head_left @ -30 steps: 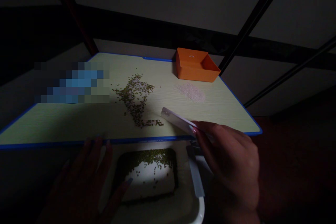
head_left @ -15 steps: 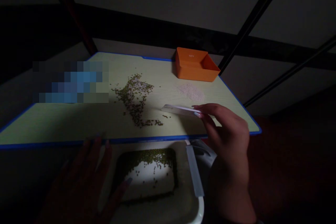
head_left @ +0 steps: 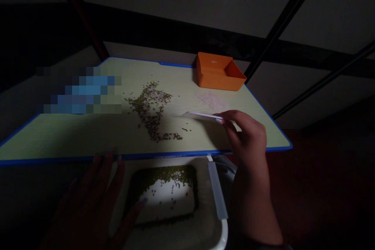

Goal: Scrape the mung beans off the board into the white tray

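Observation:
My right hand (head_left: 246, 136) is shut on a thin white plastic strip (head_left: 202, 116), which lies almost level over the pale green board (head_left: 73, 136) with its blue edging. The strip's tip points at a scattered patch of green mung beans (head_left: 149, 111). Right of it lies a small pile of pale rice grains (head_left: 211, 101). My left hand (head_left: 90, 203) is spread open at the board's front edge, holding nothing. One fingertip reaches over a white tray (head_left: 205, 207), whose dark-rimmed inset (head_left: 164, 199) holds more mung beans.
An orange open-sided box (head_left: 219, 71) stands at the board's far edge. A pixelated blue patch (head_left: 79, 90) covers the board's left part. A second white strip (head_left: 217, 189) lies on the tray. Dark metal frame bars (head_left: 281, 35) run behind the board.
My right hand has moved farther over the board, and the white strip has swung from a diagonal to nearly level. My left hand and the beans have stayed in place.

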Available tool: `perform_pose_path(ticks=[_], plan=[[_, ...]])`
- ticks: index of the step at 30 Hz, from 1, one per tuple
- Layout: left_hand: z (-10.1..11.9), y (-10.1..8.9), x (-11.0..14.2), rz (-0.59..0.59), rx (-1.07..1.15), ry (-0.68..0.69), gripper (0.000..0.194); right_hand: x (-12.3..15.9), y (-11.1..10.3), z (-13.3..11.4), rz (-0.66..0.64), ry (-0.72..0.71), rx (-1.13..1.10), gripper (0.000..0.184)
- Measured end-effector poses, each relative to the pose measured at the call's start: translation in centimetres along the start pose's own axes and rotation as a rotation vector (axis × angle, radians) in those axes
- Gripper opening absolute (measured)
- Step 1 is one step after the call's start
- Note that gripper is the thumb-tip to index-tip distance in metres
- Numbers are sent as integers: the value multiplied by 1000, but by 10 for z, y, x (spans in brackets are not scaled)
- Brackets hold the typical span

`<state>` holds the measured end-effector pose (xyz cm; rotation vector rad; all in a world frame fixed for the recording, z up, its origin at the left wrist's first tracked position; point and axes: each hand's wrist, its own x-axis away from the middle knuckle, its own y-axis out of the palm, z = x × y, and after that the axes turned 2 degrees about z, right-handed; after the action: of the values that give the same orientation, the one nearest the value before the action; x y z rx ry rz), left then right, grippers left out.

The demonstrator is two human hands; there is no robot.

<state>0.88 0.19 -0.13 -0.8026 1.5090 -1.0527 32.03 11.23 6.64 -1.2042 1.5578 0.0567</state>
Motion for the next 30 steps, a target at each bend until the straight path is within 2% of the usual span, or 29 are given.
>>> perform_pose_path(ticks=[6,15,20,25,30], plan=[[0,-1,1,-7,-6,14,78,-1,-9,1,-48,59,-87,12],[4,0,-1,-13,-26,27,76,0,-19,10,-108,24,-238,11],[3,-1,-2,26,-4,34,77,-1,-23,7,-145,-17,-225,13],[1,1,-1,-19,-21,19,77,-2,-28,5,-175,-80,-147,15],[1,1,-1,-5,-20,14,77,1,-32,4,-180,-94,-135,16]])
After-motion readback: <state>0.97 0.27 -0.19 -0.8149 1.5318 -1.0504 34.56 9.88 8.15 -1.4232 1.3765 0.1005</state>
